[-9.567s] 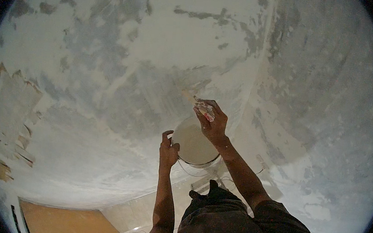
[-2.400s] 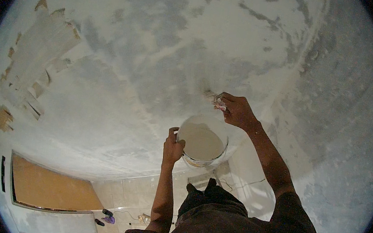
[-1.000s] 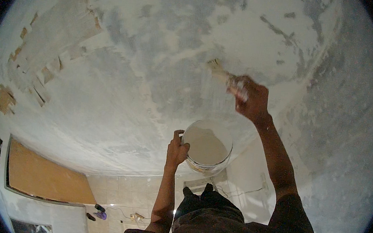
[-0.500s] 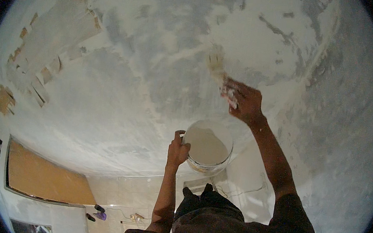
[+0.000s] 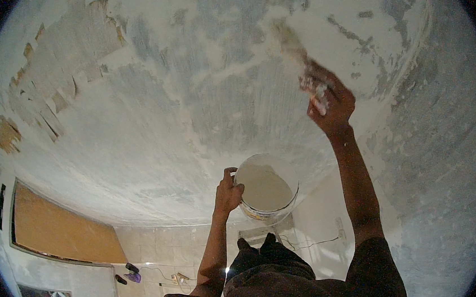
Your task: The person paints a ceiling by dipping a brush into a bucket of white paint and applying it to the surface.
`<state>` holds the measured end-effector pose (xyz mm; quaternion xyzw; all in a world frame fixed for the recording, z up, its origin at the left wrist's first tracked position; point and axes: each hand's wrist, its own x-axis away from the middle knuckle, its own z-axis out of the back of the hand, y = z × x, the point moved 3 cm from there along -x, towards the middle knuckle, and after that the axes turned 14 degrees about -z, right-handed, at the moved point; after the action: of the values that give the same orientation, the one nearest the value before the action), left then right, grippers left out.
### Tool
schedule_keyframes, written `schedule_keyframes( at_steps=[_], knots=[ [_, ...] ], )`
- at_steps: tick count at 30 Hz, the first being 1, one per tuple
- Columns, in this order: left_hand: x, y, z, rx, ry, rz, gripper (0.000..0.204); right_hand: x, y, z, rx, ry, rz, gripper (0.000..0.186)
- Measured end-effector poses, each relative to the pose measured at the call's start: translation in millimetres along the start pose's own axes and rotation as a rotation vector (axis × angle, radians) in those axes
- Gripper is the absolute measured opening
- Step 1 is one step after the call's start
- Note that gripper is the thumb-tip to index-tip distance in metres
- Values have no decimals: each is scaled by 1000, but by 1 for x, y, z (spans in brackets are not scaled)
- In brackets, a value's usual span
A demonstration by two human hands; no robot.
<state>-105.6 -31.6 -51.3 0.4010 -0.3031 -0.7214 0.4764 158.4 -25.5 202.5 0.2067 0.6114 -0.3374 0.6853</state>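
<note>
My right hand [image 5: 332, 103] is raised toward the wall and closed round the handle of a paintbrush [image 5: 288, 38], whose bristles look blurred against the patchy surface. White paint smears cover the fingers and handle. Lower down, my left hand [image 5: 228, 194] grips the left rim of a round bucket [image 5: 247, 208], thumb on the near side and fingers round the edge. Inside the bucket lies off-white liquid paint [image 5: 268, 189]. The wall [image 5: 157, 102] is streaked in grey and white.
Peeling patches [image 5: 71, 49] show at the wall's upper left. A brown door [image 5: 64, 224] is at lower left. On the tiled floor [image 5: 155, 249] lie dark shoes [image 5: 132, 267], a purple item [image 5: 133, 277] and a cable [image 5: 320, 242].
My right hand and the paintbrush have moved up and slightly right along the wall. The left hand and bucket have stayed nearly in place.
</note>
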Motion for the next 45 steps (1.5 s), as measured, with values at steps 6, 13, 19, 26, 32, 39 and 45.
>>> schedule_keyframes(
  at_steps=[6,13,19,26,32,39,45],
  knots=[
    [2,3,2,46,-43,80,54,104,2,-20,211,-320,-22,24],
    [0,5,3,44,-63,109,54,94,-2,-25,178,-473,-244,30],
    [-1,-5,-4,48,-25,147,56,45,12,-5,34,-74,-131,40],
    [2,-31,-23,38,57,187,57,158,53,-42,-21,-235,-213,34],
    [2,-86,-46,0,81,251,55,267,74,-76,72,-524,-309,45],
    [5,-98,-50,-43,99,232,55,279,64,-66,59,-533,-354,44],
    [2,-105,-54,51,117,238,56,270,94,-71,196,-685,-542,43]
  ],
)
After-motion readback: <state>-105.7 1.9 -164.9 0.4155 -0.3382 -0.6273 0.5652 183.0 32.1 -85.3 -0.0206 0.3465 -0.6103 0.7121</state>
